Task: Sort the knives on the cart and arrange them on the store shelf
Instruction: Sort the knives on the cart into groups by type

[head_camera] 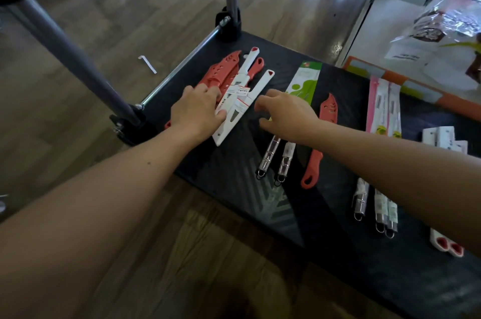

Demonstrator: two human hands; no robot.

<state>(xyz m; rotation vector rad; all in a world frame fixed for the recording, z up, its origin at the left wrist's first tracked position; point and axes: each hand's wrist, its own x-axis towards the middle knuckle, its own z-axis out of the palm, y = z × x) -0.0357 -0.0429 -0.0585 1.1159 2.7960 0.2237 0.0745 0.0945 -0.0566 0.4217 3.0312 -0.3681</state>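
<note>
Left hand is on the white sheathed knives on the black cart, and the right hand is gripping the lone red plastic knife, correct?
Not quite. The head view shows the right hand gripping nothing; its fingers are over the green-packaged knife, and the lone red plastic knife lies untouched beside it. The rest is right.

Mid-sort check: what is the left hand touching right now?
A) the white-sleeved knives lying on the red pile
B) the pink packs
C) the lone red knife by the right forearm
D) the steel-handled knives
A: the left hand has its fingers and thumb on the white-sleeved knives, which lie across the red pile. The lone red knife lies apart from it, untouched.
</note>
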